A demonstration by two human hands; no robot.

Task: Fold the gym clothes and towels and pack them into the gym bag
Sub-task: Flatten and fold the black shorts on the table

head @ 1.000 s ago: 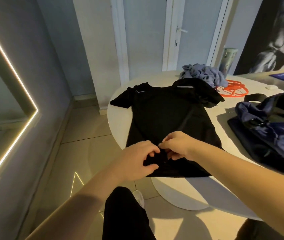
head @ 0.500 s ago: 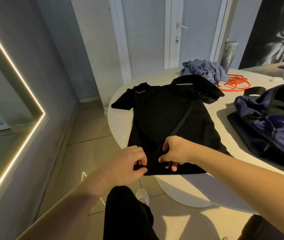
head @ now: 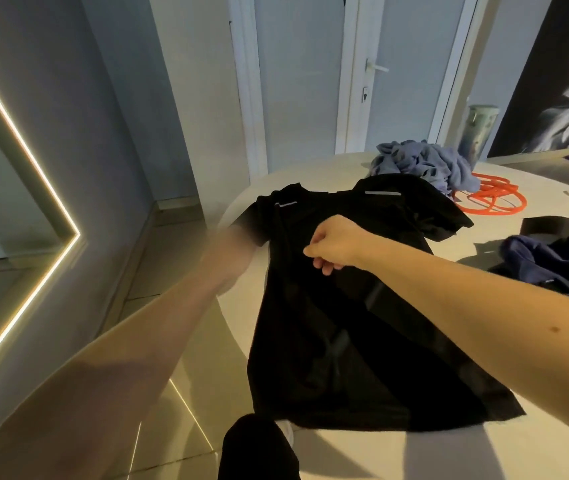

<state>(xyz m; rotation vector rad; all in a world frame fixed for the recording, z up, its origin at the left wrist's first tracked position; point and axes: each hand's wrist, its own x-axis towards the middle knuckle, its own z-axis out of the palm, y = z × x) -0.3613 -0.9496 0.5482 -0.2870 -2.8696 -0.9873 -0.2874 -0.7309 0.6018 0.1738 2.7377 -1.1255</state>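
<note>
While lying on white table [head: 449,455], black T-shirt [head: 345,341], upper middle fabric pinched by right hand [head: 335,244], left hand [head: 238,244] blurred beside left sleeve, grip indiscernible, navy gym bag [head: 560,261] right.

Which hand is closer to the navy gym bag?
Right. The right hand pinches the middle of the black T-shirt; the navy gym bag lies off to its right. The left hand, blurred, is farther off at the shirt's opposite sleeve.
</note>
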